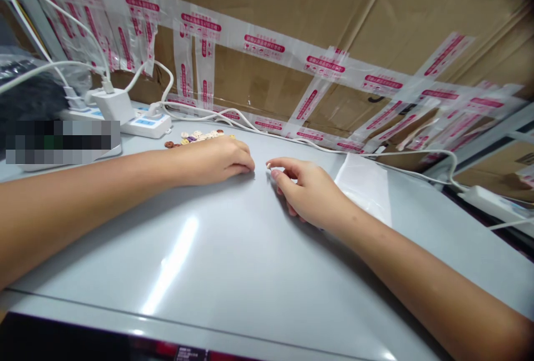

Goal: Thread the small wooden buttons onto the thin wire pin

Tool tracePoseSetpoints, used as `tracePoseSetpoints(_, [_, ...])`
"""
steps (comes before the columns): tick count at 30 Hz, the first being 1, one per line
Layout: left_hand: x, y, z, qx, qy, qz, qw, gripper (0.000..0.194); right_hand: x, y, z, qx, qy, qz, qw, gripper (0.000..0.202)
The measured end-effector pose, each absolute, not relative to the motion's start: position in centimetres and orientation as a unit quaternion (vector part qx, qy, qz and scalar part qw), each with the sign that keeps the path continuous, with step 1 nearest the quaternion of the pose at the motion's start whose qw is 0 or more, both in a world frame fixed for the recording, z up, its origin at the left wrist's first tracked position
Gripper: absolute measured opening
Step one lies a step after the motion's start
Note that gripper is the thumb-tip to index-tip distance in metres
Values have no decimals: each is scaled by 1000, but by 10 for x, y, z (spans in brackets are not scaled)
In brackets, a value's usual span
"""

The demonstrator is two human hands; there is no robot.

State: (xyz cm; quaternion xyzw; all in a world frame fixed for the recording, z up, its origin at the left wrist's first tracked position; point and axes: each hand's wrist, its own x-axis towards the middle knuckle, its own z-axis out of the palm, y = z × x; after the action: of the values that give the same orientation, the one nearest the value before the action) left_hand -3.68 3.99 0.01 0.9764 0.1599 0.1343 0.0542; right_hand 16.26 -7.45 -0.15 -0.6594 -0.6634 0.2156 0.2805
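Note:
My left hand [227, 158] rests on the light grey tabletop [217, 272], its fingers curled and pressed together. Whatever may be in its grip is hidden. Just right of it, my right hand [302, 186] holds thumb and forefinger close in a pinch, with a tiny pale bit at the tips, too small to name. The fingertips of the two hands are a short gap apart. Behind my left wrist lies a small heap of round, button-like pieces [201, 136] in cream, yellow, brown and purple, partly covered by the hand.
A white plastic bag [365, 186] lies behind my right forearm. At the back left stand a power strip [148, 125] and a plugged-in adapter [112, 105]. White cables [246, 123] run along the taped cardboard [267, 77]. Another white strip [496, 205] sits at the right.

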Motion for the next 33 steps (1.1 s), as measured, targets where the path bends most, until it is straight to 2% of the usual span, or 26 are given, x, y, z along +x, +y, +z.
tracePoseSetpoints(4, [-39,42,-2,972,183,140,47,32,164,-75,-4,-658,-675,197,270,35])
tracePoseSetpoints(8, [-34,28,1,962,185,199,40,33,163,-76,-4,-645,-684,191,281,35])
tracePoseSetpoints(12, [-24,15,4,950,158,265,47,21,158,-79,-1,-610,-686,248,309,33])
tracePoseSetpoints(17, [-23,15,4,938,159,308,20,18,153,-81,0,-605,-670,282,325,33])
tracePoseSetpoints(19, [-25,17,4,936,166,311,12,17,155,-80,0,-619,-684,231,310,36])
tracePoseSetpoints(21, [-27,20,3,934,175,311,12,16,159,-78,2,-640,-706,128,276,36])
tracePoseSetpoints(24, [-28,23,2,929,194,313,29,15,170,-75,4,-673,-716,-8,183,32])
tracePoseSetpoints(27, [-29,23,3,919,223,319,65,10,179,-73,5,-697,-704,-61,121,31])
tracePoseSetpoints(30, [-29,19,4,906,238,329,121,6,176,-74,5,-641,-738,-68,200,32])
tracePoseSetpoints(33, [-26,14,5,893,227,338,192,5,166,-78,3,-560,-762,19,324,28])
